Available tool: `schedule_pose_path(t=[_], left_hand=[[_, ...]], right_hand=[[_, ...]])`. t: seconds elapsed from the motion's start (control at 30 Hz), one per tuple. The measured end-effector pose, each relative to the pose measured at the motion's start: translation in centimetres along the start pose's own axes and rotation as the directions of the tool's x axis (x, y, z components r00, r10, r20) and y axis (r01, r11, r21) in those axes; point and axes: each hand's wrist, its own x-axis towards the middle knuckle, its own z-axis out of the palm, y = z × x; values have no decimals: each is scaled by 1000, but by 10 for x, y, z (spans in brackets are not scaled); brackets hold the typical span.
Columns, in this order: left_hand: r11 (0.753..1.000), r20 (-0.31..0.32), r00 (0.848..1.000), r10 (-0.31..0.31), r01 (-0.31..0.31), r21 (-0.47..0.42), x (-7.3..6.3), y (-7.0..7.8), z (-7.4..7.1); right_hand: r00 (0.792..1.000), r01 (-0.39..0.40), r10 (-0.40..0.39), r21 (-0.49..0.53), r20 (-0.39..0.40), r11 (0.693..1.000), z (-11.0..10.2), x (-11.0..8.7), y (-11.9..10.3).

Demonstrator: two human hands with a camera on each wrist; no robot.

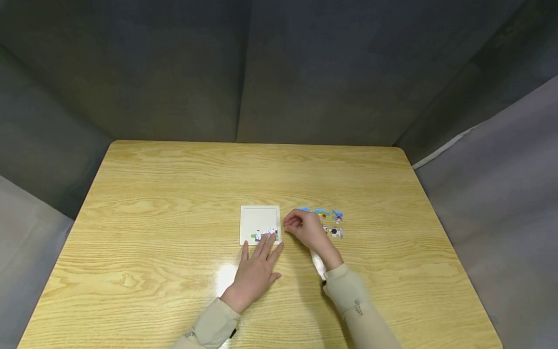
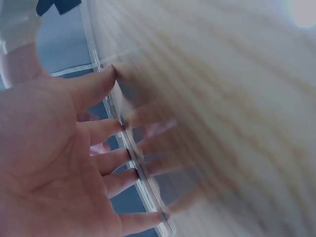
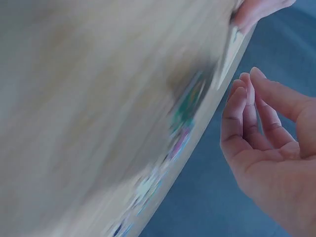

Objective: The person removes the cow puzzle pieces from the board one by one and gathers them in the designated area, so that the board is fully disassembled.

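Observation:
A pale square puzzle tray (image 1: pixel 257 218) lies on the table, with a few joined puzzle pieces (image 1: pixel 258 236) along its lower right part. My left hand (image 1: pixel 254 275) spreads its straight fingers over the tray's near edge and touches those pieces. In the left wrist view its fingertips (image 2: pixel 129 154) meet the tray's side. Just right of the tray, above the table, is my right hand (image 1: pixel 308 231). Its fingers are loosely bent, and in the right wrist view the thumb (image 3: pixel 276 94) stands near the fingertips with no object visible between them.
Several loose puzzle pieces (image 1: pixel 337 232) lie right of the tray, some partly hidden behind the right hand. The wood-grain table (image 1: pixel 174 194) stretches to both sides. Dark curtains (image 1: pixel 183 72) hang behind it, and a grey curtain (image 1: pixel 501 194) hangs at the right.

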Motion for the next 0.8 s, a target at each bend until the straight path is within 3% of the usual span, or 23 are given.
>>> schedule_pose_path(t=[0.13,0.4,0.8], left_hand=[[1000,-4,1000,-1,1,-2,1,0,0],[1000,9,1000,-3,3,9,2,1,0],[1000,38,999,-6,5,13,0,2,-2]], right_hand=[[999,25,-24,-8,47,1000,13,11,-10],[986,-3,10,-38,167,999,32,26,-24],[973,36,-25,-44,230,998,43,33,-33]])
